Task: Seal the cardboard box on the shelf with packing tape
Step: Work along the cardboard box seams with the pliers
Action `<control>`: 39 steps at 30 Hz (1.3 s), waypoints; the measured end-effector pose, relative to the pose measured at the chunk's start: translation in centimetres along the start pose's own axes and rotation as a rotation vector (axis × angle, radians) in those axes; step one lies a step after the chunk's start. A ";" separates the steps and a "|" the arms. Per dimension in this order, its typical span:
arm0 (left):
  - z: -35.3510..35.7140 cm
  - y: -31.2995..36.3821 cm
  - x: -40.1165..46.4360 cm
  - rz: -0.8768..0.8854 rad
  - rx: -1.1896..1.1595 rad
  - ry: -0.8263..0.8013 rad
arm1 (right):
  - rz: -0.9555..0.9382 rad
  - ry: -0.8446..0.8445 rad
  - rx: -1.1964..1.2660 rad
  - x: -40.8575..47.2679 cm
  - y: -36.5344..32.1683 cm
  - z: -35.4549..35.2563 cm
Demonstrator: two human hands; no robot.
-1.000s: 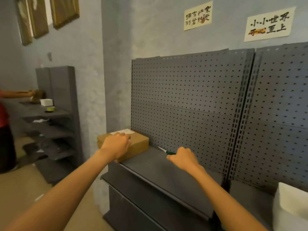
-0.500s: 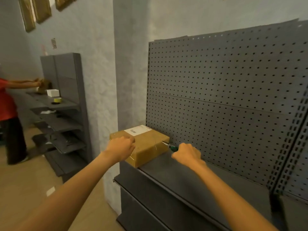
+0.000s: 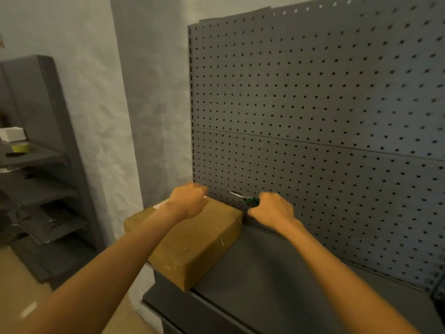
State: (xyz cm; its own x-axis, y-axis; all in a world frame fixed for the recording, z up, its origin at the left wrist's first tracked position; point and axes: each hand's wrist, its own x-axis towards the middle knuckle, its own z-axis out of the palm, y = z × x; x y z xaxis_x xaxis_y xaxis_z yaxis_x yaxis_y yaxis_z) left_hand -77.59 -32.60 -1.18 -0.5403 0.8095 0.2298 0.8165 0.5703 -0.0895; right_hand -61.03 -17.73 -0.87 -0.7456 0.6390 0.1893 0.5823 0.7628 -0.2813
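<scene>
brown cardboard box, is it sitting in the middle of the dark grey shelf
No, the brown cardboard box sits at the left end of the dark grey shelf, its near corner overhanging the front edge.

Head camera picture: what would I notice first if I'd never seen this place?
Probably the brown cardboard box at the left end of the dark shelf, with the left hand on its far top edge. Next, the right hand beside it, holding a green-handled tool with a metal tip. Behind them rises a big grey pegboard full of holes.
</scene>
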 end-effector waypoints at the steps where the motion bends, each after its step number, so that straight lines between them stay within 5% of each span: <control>1: 0.4 0.1 0.9 0.020 -0.007 -0.016 | 0.015 -0.015 -0.022 0.2 0.4 0.3; 18: 9.5 -0.7 11.7 0.343 -0.306 -0.114 | 0.196 -0.103 -0.207 0.5 -0.4 5.0; 39: 12.2 -0.5 12.2 0.366 -0.433 -0.084 | 0.203 -0.005 -0.290 0.4 -1.2 6.0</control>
State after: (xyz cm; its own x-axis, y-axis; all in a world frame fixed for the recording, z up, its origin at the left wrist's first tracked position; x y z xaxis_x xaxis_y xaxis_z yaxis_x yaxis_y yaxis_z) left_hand -87.08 -21.37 -10.11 -0.2068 0.9619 0.1787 0.9526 0.1563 0.2611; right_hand -63.95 -19.00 -6.07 -0.6062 0.7805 0.1525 0.7862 0.6171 -0.0333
